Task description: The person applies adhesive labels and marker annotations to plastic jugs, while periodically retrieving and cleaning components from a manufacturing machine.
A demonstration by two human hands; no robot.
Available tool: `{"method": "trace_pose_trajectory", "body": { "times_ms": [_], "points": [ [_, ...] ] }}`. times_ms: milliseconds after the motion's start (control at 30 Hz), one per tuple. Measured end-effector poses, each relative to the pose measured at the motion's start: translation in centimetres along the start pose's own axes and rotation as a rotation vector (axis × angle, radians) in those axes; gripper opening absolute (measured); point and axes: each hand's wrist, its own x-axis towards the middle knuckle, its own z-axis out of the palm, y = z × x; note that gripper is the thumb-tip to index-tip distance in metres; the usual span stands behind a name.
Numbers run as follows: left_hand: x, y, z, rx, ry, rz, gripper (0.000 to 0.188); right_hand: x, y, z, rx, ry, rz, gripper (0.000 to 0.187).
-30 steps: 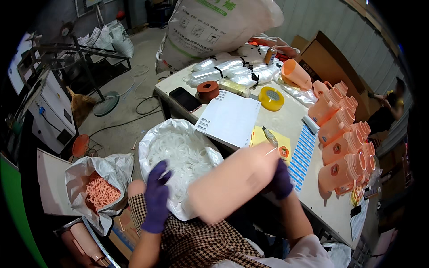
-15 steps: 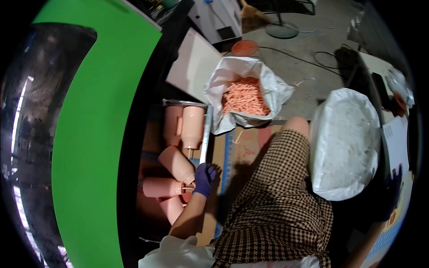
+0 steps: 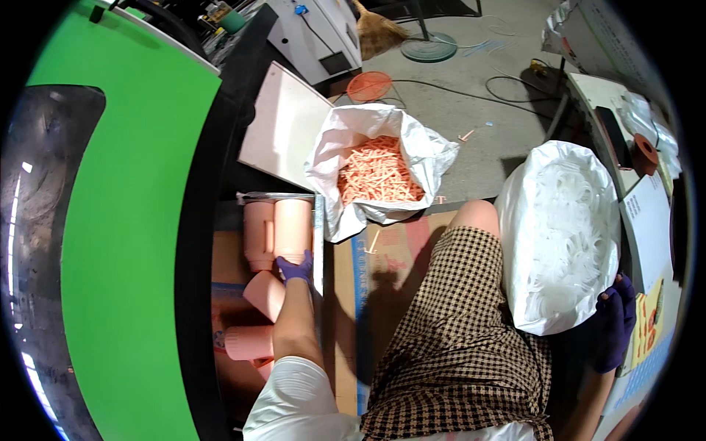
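My left hand [image 3: 296,267], in a purple glove, reaches into the metal-edged bin at the left. Its fingers close around the narrow lower end of a pink plastic cup [image 3: 292,224]. Beside that lies a second pink cup with a handle [image 3: 258,231], and further pink cups [image 3: 265,294] are tumbled below it, partly hidden by my forearm. My right hand [image 3: 616,327], also gloved, is raised at the near right edge of a white bag of clear plastic rings [image 3: 559,242]. Its fingers are curled together; what they hold, if anything, does not show.
A white sack [image 3: 434,151] of thin pink plastic sprues [image 3: 379,173] stands ahead. Green machinery [image 3: 140,220] fills the left side. At the right is a table [image 3: 588,103] with a brown roll [image 3: 644,154] and papers. Cables and a broom [image 3: 379,37] lie farther off.
My left hand has gone from the bin's side, by the lower cups, to the upper cup's narrow end. My right hand has come left from the table to the bag's edge.
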Motion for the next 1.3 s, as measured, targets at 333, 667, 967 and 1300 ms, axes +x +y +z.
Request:
{"method": "trace_pose_trajectory", "body": {
  "times_ms": [333, 667, 967, 1300],
  "points": [
    [-10.3, 10.3, -7.9, 0.083, 0.047, 1.127, 0.072, -3.1, 1.2, 4.2, -0.455, -0.176, -0.373, 0.031],
    [-38.1, 13.7, 2.5, 0.483, -0.881, 0.887, 0.076, -6.4, -0.9, 20.8, -0.611, -0.865, -0.994, 0.044],
    [-41.6, 9.1, 7.3, 0.439, -0.606, 1.749, 0.060, -5.3, 4.4, 20.4, -0.826, -0.807, -0.478, 0.042],
    [-33.7, 14.0, 12.9, 0.303, -0.488, 1.776, 0.058, -1.9, -0.7, 26.6, -0.954, -0.586, -0.803, 0.053]
  ]
}}
